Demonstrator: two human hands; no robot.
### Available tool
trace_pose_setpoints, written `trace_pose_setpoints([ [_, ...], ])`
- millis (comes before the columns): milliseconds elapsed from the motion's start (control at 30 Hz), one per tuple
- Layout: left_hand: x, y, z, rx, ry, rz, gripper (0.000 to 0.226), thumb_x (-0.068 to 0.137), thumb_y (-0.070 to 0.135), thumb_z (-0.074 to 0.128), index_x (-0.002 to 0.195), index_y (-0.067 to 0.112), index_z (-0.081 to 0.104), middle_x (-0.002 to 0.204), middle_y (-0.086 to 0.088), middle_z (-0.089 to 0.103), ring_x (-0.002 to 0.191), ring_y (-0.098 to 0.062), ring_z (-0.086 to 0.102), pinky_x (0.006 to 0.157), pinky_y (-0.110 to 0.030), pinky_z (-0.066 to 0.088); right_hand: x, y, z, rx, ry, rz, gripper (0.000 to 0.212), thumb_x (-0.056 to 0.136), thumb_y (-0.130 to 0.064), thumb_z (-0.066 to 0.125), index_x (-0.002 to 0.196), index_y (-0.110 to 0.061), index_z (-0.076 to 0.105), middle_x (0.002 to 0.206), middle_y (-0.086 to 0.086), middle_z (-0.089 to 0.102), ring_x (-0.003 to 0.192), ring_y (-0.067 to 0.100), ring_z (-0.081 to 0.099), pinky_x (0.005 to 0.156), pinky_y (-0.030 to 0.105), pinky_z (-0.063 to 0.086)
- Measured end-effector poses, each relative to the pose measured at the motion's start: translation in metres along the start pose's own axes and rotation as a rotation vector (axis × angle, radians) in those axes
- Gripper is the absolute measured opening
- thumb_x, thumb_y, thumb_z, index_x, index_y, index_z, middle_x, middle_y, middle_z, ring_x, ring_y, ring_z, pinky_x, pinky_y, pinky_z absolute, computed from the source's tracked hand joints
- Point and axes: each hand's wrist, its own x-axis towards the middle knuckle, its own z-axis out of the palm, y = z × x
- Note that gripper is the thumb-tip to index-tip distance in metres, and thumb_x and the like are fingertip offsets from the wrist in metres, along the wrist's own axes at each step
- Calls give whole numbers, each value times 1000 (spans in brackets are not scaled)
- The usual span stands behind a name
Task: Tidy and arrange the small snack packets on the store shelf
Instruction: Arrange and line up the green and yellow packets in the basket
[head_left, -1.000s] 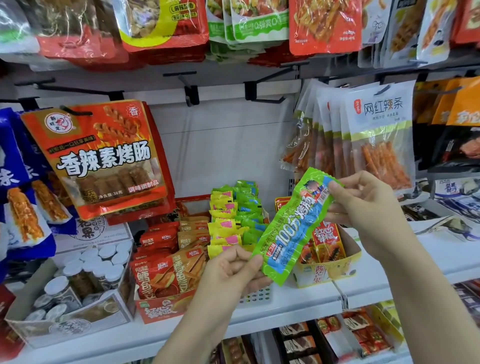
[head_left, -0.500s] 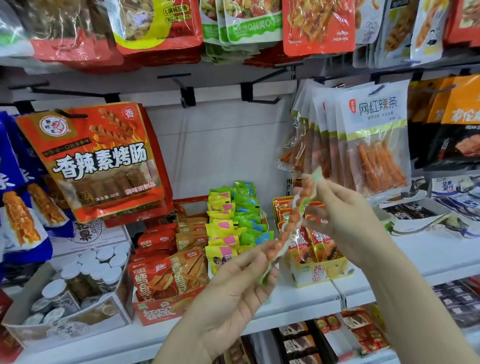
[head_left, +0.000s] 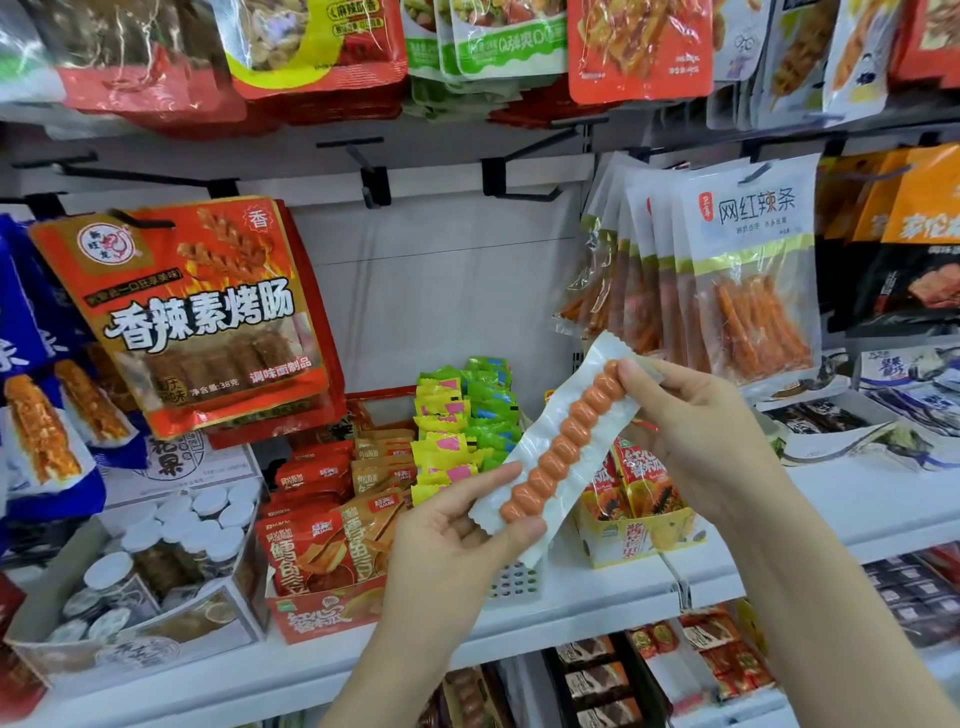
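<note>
A long sausage snack packet (head_left: 563, 447) is held slantwise in front of the shelf, its clear back facing me with the orange ridged sausage showing. My left hand (head_left: 447, 540) pinches its lower end between thumb and fingers. My right hand (head_left: 696, 431) pinches its upper end. Behind it, small yellow and green packets (head_left: 457, 415) stand in a white basket (head_left: 511, 579), and red and orange packets (head_left: 332, 499) fill a red display box.
A yellow display box (head_left: 649, 535) of red packets sits right of the basket on the white shelf (head_left: 597, 618). A carton of white-lidded jars (head_left: 156, 551) stands at the left. Large snack bags (head_left: 197, 317) hang from hooks above; more goods fill the lower shelf.
The packet has been turned over between both hands: its green printed front faced me a second ago, then it was edge-on, and now its clear back faces me.
</note>
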Motion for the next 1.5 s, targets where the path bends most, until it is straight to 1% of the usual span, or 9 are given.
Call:
trace_pose_setpoints([
  [200,1,1,-4,-252,-30,-174,63,67,36,87,123,22,59,112,-7,73,95,-26,71,76,-37,59,-4,-4,3,124,-91,11,23,96,-16,56,104,2,68,91,10,70,85,20,68,74,29,58],
  [300,0,10,-5,-608,-191,-529,70,86,65,48,124,9,67,125,-20,66,104,-37,68,77,-42,60,-5,-6,6,268,-189,20,21,97,-15,52,106,1,63,94,13,63,88,21,65,77,31,58],
  [467,3,6,-9,-751,-118,-493,33,77,12,68,107,-3,73,96,-15,70,67,-17,65,58,-23,57,-5,-5,4,320,-279,72,23,94,-17,54,111,-9,68,104,8,68,100,21,67,82,37,57],
  [700,10,1,-18,-40,168,-45,38,67,11,77,105,14,73,95,2,78,83,-9,74,61,-17,55,-1,-12,-6,264,-325,189,50,93,-50,45,128,-17,63,122,12,68,112,26,66,82,35,58],
  [867,12,-2,-17,98,189,99,32,74,1,77,99,21,73,91,10,77,84,-5,73,66,-13,55,-5,-14,-3,-218,-231,-92,25,84,-28,66,105,-17,73,91,8,77,91,19,74,71,23,59],
  [1067,20,-9,-31,472,229,233,29,85,13,75,111,25,71,105,9,70,93,-5,67,76,-20,56,-6,-25,-8,-103,12,-267,19,80,-21,69,99,-20,73,85,1,77,78,15,74,64,21,58],
  [1233,29,-13,-30,960,71,445,39,83,32,77,120,23,69,124,12,60,120,-10,48,106,-21,35,2,-33,-38,-160,250,-380,18,84,-22,72,102,-26,73,83,-6,77,79,11,74,66,19,58],
  [1333,33,-21,-26,1129,-96,405,60,84,51,68,138,30,54,146,16,44,139,-10,29,117,-30,21,6,-27,-43,-211,282,-403,18,88,-18,70,100,-32,72,83,-9,76,78,8,73,66,18,57],
  [1500,42,-35,-26,1369,-169,347,80,83,67,54,152,38,26,158,24,20,146,-6,12,117,-28,2,9,-22,-38,-275,201,-436,18,88,-20,70,95,-37,74,85,-10,76,82,11,73,69,20,58],
])
